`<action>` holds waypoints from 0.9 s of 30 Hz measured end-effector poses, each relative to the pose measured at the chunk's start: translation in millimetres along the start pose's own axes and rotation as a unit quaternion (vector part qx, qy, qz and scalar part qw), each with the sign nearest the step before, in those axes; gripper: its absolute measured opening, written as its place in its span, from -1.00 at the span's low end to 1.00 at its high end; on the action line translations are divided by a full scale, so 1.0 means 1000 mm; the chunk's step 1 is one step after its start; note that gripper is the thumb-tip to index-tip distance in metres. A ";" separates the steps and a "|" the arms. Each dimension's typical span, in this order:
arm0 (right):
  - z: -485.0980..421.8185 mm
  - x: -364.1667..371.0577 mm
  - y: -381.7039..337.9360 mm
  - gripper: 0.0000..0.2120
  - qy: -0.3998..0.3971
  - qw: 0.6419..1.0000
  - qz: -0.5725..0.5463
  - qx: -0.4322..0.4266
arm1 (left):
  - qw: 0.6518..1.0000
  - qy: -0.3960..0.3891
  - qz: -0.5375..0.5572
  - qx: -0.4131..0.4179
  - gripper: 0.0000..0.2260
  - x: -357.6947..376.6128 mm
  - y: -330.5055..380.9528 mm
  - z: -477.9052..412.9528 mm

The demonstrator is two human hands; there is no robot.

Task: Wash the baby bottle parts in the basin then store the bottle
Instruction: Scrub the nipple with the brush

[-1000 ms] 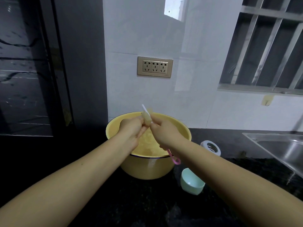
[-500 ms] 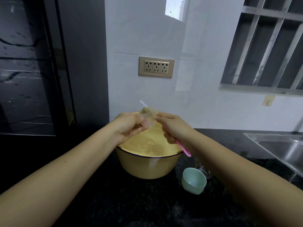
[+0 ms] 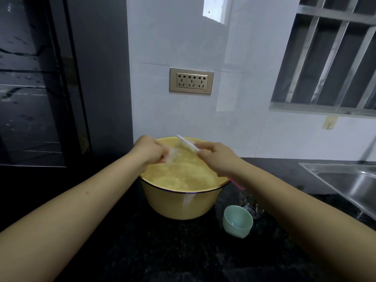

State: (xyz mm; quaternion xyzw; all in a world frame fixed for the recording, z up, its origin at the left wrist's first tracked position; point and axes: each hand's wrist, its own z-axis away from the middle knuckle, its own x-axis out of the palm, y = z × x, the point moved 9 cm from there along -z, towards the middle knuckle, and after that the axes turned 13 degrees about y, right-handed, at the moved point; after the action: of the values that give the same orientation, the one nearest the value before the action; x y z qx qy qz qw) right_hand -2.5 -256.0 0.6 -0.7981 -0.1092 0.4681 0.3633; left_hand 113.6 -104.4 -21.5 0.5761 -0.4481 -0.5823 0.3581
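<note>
Item: clear nipple [image 3: 169, 154] pinched in your left hand [image 3: 149, 149] over the yellow basin [image 3: 179, 204]; your right hand [image 3: 215, 157], gripping the small brush [image 3: 186, 143], has just pulled it out, so scrubbing looks nearly done.

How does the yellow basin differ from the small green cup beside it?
The yellow basin is far larger than the green cup. The basin stands upright, while the cup is tipped, its mouth facing the camera. The basin holds water; the cup looks empty. The hands work over the basin, while the cup sits untouched. Both rest on the black counter.
</note>
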 end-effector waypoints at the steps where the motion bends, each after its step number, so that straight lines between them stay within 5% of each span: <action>1: -0.001 -0.001 0.002 -0.68 -0.002 0.999 0.041 -0.003 | 0.999 0.025 -0.015 0.018 -0.89 -0.006 0.000 -0.004; 11: -0.001 0.008 0.008 -0.49 -0.027 0.973 0.223 -0.046 | 0.986 0.044 -0.061 0.151 -0.80 -0.007 0.028 0.015; 16: 0.002 0.005 0.008 -0.41 -0.014 0.982 0.181 -0.052 | 0.985 0.016 -0.025 0.168 -0.86 -0.001 0.038 0.032; 22: 0.005 -0.010 -0.010 -0.40 0.040 0.991 0.059 -0.110 | 0.991 -0.071 0.100 0.059 -0.88 0.018 0.032 0.047; 27: 0.011 -0.018 -0.018 -0.57 0.038 0.990 -0.031 -0.135 | 0.963 -0.163 0.211 -0.039 -0.87 0.033 0.027 0.061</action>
State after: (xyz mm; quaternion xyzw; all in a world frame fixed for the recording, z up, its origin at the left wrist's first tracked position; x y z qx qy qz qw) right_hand -18.3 -246.9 22.0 -0.8531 -0.1826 0.4072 0.2703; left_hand 47.3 -137.8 -11.6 0.3510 -0.5886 -0.5968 0.4174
